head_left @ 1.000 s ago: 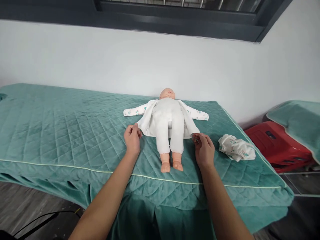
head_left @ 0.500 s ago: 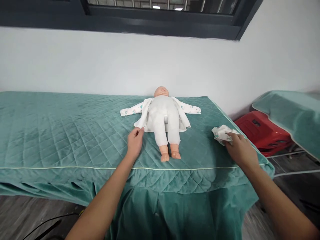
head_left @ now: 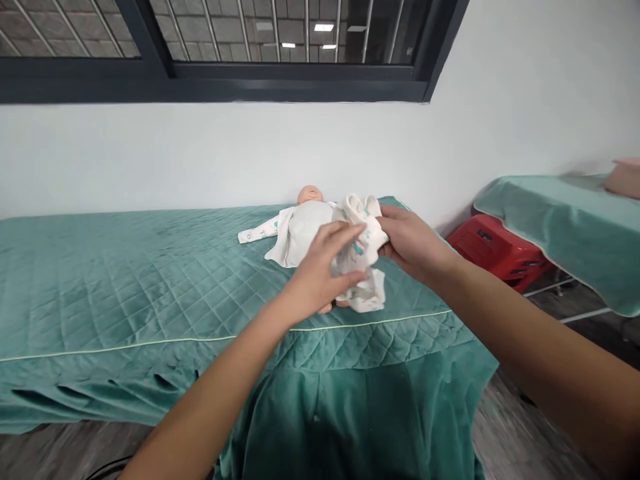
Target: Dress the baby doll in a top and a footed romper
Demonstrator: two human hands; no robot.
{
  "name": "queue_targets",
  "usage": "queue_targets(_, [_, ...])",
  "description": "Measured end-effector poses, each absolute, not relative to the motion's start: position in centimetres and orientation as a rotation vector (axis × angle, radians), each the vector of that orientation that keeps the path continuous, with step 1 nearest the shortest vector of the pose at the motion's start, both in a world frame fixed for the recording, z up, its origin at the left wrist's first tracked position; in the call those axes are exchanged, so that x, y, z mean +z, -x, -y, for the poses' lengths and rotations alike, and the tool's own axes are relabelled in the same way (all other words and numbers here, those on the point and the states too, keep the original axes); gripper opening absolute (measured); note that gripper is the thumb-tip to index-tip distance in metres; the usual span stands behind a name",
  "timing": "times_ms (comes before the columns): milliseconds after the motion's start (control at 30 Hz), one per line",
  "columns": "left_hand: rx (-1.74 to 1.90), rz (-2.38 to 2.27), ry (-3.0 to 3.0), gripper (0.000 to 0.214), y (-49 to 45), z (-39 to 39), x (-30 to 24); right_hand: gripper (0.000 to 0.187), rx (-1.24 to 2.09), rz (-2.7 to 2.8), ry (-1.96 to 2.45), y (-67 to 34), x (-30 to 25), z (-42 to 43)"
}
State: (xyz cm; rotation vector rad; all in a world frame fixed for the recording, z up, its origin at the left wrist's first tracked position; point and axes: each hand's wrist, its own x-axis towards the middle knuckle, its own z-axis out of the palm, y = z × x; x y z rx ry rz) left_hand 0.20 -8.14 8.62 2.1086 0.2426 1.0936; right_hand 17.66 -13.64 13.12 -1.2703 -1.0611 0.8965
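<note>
My right hand (head_left: 415, 243) pinches a crumpled white baby garment (head_left: 367, 243) with a green print, held up in front of the doll. Beside it is my left hand (head_left: 325, 270), its thumb and fingers spread apart around the garment's near left side; whether the fingertips touch the cloth is hard to tell. A baby doll (head_left: 310, 230) in white lies on its back on the bed, head toward the wall. Its open printed jacket (head_left: 260, 231) has one sleeve stretched out to the left. My hands and the garment hide most of its legs and right side.
A green quilted cover (head_left: 150, 287) drapes the bed, which stands against a white wall under a barred window (head_left: 295, 33). To the right are a red plastic object (head_left: 500, 250) and another green-covered surface (head_left: 555, 200) with a pinkish thing (head_left: 623, 177) on it.
My right hand has lifted the garment from the bed's right side and brought it left over the doll. My left hand has let go of the jacket hem and moved right to the garment.
</note>
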Motion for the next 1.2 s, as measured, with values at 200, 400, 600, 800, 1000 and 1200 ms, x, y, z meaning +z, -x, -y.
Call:
queue_targets(200, [1.312,-0.3,-2.134,0.053,1.1,6.2,12.7,0.036,0.678,1.28,1.137,-15.4,16.6,12.8])
queue_targets(400, [1.535,-0.391,-2.309,0.024,1.9,4.7,15.7,0.012,0.489,1.558,1.069,-14.9,19.1,13.1])
queue_targets(600, [1.643,-0.361,-2.379,0.028,2.5,4.1,17.9,0.022,0.098,1.911,1.182,-16.1,20.6,12.9])
queue_targets(800, [1.57,-0.302,-2.019,0.033,3.0,4.5,20.1,0.022,-0.096,1.825,1.216,-15.8,23.7,13.0])
queue_targets(1000, [1.207,-0.386,-1.808,0.032,3.9,4.2,21.4,0.037,0.372,1.525,0.981,-15.1,23.8,12.5])
queue_targets(1200, [1.212,-0.49,-1.599,0.024,4.4,2.9,18.4,0.049,0.671,1.365,0.883,-15.3,19.9,11.2])
